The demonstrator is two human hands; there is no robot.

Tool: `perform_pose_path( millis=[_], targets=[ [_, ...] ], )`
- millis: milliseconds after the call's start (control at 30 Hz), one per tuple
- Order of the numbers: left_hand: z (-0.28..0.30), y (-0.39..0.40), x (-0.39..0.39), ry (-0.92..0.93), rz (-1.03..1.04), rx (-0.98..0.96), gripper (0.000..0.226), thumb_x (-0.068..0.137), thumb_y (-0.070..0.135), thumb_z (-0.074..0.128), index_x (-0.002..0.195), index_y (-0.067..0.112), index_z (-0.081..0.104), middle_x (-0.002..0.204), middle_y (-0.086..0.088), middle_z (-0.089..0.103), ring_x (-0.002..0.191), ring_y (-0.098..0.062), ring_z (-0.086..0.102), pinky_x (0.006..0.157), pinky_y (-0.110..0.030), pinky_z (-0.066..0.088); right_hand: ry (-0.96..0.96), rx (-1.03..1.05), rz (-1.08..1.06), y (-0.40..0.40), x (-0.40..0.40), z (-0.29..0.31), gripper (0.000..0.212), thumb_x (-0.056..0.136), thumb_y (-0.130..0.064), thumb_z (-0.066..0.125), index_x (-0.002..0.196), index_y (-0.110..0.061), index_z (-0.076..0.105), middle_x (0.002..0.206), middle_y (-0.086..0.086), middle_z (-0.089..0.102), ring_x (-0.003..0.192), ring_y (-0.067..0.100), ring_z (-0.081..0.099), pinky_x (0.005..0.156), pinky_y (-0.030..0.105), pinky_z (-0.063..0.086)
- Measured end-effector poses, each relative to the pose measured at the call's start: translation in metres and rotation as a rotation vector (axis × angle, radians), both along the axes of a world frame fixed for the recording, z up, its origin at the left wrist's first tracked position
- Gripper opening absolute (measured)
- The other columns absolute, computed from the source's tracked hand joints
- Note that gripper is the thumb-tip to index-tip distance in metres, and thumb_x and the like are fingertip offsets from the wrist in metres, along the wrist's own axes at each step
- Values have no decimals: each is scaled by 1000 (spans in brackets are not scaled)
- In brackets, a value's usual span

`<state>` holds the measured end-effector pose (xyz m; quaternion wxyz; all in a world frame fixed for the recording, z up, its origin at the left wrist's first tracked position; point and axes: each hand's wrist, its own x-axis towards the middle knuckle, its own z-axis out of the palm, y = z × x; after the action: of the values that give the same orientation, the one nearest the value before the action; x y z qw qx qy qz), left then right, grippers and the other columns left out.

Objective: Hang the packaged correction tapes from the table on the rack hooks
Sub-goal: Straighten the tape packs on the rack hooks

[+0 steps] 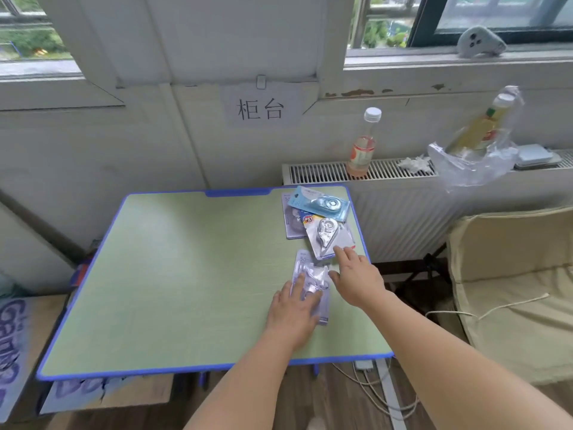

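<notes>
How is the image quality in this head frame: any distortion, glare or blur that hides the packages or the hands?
Head view: wide-angle bending curves the window sill and the table edges. Daylight is soft, with faint shadows. Glare whitens the clear package under the left hand, hiding its print. The right hand is sharp enough; the blue package reads fairly clearly.

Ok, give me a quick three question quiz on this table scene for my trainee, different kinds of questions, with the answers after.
1. True or false: the left hand rests on the nearest correction tape pack on the table.
2. The right hand reaches toward: A) the bottle on the radiator B) the middle pack C) the cushion.
3. Fill in: the blue pack lies at the table's far ______ corner.

Key: 1 true; 2 B; 3 right.
</notes>
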<state>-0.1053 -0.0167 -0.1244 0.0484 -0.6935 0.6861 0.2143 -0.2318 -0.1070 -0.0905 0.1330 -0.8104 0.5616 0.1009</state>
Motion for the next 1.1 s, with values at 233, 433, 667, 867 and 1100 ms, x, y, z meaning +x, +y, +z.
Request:
perform_pose_path(
  millis=[233,433,667,867,1100],
  targets=[
    [-12,-16,20,12,-121,-147,47,87,45,63,131,30,56,157,-13,28,140,-33,36,112,-39,31,15,17,-45,-41,29,-15,63,103,-40,34,154,-16,7,162,4,6,142,31,21,112,39,28],
    [-30,-22,43,146,-60,-132,89,32,58,89,108,34,49,126,-3,65,96,-20,68,73,-24,56,-15,4,-93,-65,55,-25,60,102,-36,34,154,-15,11,162,3,6,143,32,19,110,42,29],
    [-39,-21,68,125,-149,-223,67,62,48,71,123,36,45,127,1,63,101,-17,56,75,-22,52,-14,16,-212,-84,69,-26,59,101,-34,40,151,-14,16,160,4,11,135,35,29,98,44,39],
    [-42,-24,77,56,-151,-279,56,63,57,63,115,35,57,113,-1,66,90,-20,63,85,-28,42,8,1,-275,-75,68,-26,63,93,-32,53,146,-14,24,145,8,29,124,33,39,89,40,42],
    [-33,-37,79,60,-43,-189,87,78,61,64,151,25,32,148,-10,35,124,-25,44,105,-31,37,-62,42,-407,-41,65,-23,50,89,-28,58,130,-11,37,133,9,39,122,31,40,80,34,37]
  ],
)
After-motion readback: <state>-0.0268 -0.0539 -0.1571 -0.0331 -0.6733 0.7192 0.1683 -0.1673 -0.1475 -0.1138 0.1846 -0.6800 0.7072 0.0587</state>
